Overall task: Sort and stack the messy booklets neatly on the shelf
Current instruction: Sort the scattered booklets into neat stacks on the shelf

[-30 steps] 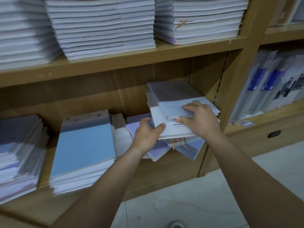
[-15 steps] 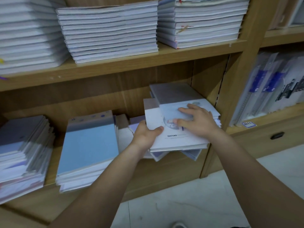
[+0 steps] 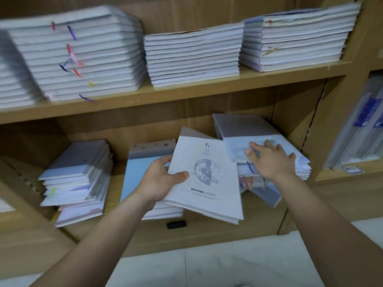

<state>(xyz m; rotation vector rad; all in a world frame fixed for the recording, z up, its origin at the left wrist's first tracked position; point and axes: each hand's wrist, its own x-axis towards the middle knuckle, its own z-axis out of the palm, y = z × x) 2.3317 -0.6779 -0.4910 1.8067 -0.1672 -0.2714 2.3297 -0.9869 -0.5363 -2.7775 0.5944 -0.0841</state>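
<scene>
On the lower wooden shelf, left grip pinches a white paper moon booklet for sorting; flat right grip steadies the messy booklet pile.

Black handle on wood front; pale floor; plastic-wrapped packs right.

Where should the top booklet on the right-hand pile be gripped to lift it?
Likely its near-left corner, from the front: the top booklet lies flat, that corner sits exposed at the edge of the pile, and the right hand rests flat over the rest.
</scene>
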